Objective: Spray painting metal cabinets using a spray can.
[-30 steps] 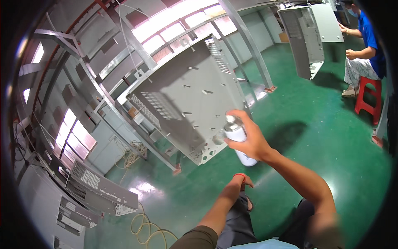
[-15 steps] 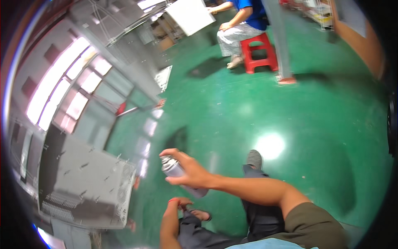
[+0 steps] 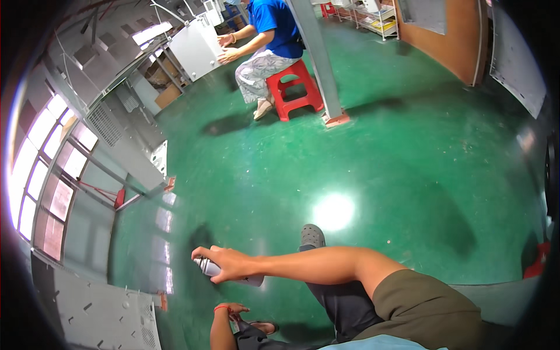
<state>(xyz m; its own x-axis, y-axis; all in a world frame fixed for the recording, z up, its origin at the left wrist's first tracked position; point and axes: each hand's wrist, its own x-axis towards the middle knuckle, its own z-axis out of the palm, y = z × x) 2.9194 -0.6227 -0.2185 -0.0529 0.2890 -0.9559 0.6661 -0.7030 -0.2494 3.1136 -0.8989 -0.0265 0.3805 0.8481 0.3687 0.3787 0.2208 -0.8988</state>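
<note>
My right hand is closed around a silver-grey spray can, its index finger curled over the top at the nozzle. The can is tilted, its top toward the left. My left hand, with a red band at the wrist, rests low by my left knee, fingers loosely stretched and nothing seen in them. Left of both hands, at the lower left rim, stands a light grey perforated sheet panel with small slots. A gap separates the can from this panel.
Ahead, a person in a blue shirt sits on a red stool, hands at a white panel. A grey post stands beside the stool. A brown board leans at the right. Green floor spreads between.
My view has swung to the right, so the perforated panel has slid toward the lower left rim. The spray can stays in my right hand. Both of the other person's hands now show at the white panel.
</note>
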